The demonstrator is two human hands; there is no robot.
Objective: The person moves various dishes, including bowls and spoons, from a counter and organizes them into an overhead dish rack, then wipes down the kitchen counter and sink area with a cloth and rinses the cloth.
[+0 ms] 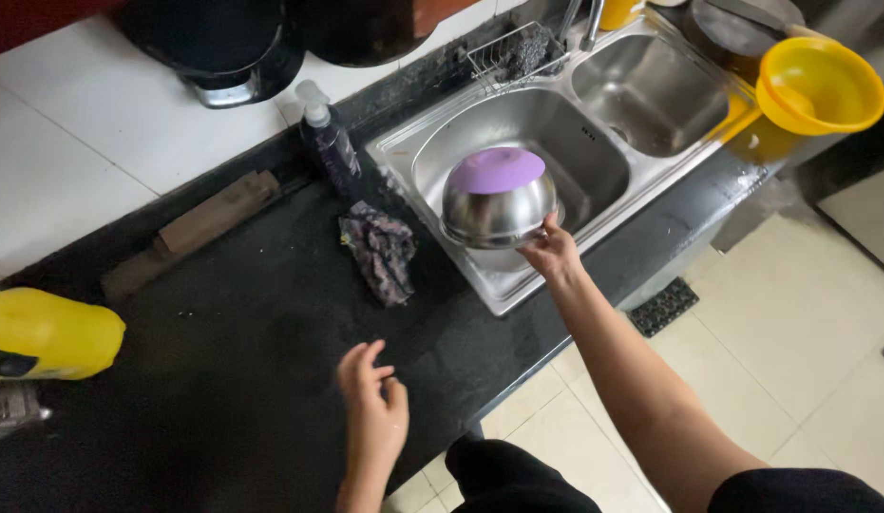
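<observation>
The head camera looks down on a black stone counter (271,323) with a double stainless-steel sink (432,142) set into it. The right hand (551,255) grips the rim of a rounded polished steel bowl with a purple base (497,198), held upside down and tilted over the nearer basin, just above the sink's front edge; the fingers are curled shut on the rim, thumb side up. The left hand (373,404) hovers over the bare counter near its front edge, fingers loosely half-curled and holding nothing. A crumpled dark patterned cloth (380,252) lies on the counter just left of the sink, beside a dark pump bottle with a pale nozzle (328,138). A yellow plastic bowl (820,84) sits at the far right of the sink. The bowl hangs from one edge only, so if the metal is wet, as I judge likely, it could slip from the fingers and bang into the basin or strike the sink rim. Tipped further, it could shed water onto the counter and the tiled floor (803,313) below
</observation>
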